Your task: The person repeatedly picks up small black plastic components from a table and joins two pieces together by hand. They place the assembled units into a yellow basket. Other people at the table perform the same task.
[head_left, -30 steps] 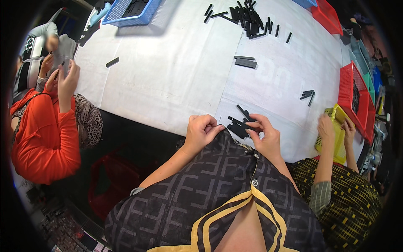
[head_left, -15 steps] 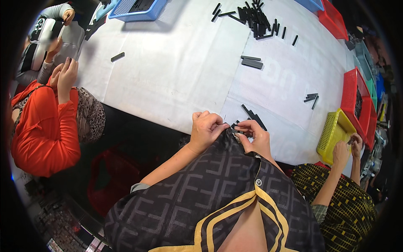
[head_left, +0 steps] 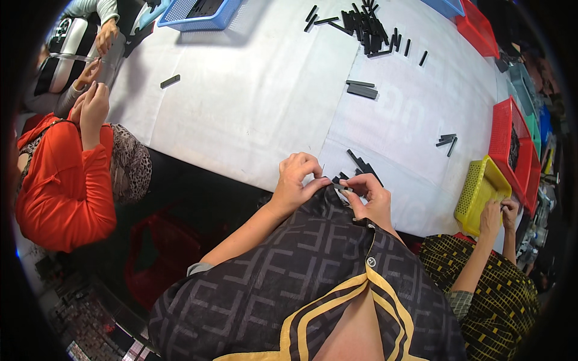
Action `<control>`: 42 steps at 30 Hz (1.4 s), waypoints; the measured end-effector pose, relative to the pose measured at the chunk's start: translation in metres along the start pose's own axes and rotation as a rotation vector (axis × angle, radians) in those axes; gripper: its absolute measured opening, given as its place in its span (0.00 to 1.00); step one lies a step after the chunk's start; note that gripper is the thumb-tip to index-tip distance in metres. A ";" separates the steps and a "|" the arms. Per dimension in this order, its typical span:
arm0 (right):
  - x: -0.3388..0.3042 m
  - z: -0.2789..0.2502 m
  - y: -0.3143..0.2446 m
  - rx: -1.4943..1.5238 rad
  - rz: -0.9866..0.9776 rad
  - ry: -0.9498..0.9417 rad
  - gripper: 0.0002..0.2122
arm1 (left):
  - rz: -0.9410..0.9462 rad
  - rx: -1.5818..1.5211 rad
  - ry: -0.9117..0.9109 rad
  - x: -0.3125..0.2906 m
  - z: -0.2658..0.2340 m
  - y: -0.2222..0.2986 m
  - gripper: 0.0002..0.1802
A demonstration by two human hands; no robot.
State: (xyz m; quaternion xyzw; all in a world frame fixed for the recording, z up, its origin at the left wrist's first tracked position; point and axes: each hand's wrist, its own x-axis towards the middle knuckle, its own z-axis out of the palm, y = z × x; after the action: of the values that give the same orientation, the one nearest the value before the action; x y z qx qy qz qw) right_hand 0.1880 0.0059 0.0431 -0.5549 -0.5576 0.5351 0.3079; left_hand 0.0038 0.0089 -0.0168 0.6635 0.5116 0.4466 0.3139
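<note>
At the table's near edge my left hand (head_left: 297, 178) is closed in a pinch, thumb against forefinger. Something thin and dark pokes up by its fingertips, too small to name. Just to the right, my right hand (head_left: 372, 197) pinches a short, flat dark-grey strip (head_left: 343, 188) between thumb and fingers, its left end close to my left fingertips. Beyond my right fingers a few black bars (head_left: 364, 167) lie loosely side by side on the white tabletop (head_left: 259, 108). Black patterned cloth of my garment reaches up under both hands.
A heap of black bars (head_left: 370, 30) lies at the far side. Two more bars (head_left: 362, 91) are nearer. A blue basket (head_left: 198, 21) stands far left, yellow (head_left: 472, 192) and red baskets (head_left: 503, 129) at right. Co-workers sit on both sides, one in an orange top (head_left: 66, 192).
The strip in my right hand now shows more plainly, lying between both hands. My left fingers have lifted and bent slightly. The far-left person's hands have moved apart; the right person's hands have shifted slightly.
</note>
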 end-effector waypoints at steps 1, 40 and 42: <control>0.000 -0.002 0.002 0.002 -0.004 0.018 0.08 | -0.147 -0.186 -0.056 -0.003 -0.002 0.000 0.11; 0.007 -0.001 0.014 0.051 0.340 -0.286 0.07 | 0.010 0.183 -0.119 0.006 -0.014 0.018 0.12; 0.008 -0.002 0.015 0.082 0.375 -0.291 0.07 | 0.046 0.147 -0.128 0.004 -0.009 0.017 0.12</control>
State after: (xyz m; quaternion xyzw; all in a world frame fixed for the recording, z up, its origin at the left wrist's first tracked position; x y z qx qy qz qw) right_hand 0.1927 0.0108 0.0277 -0.5527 -0.4613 0.6795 0.1419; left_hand 0.0029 0.0073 0.0027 0.7233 0.5066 0.3718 0.2861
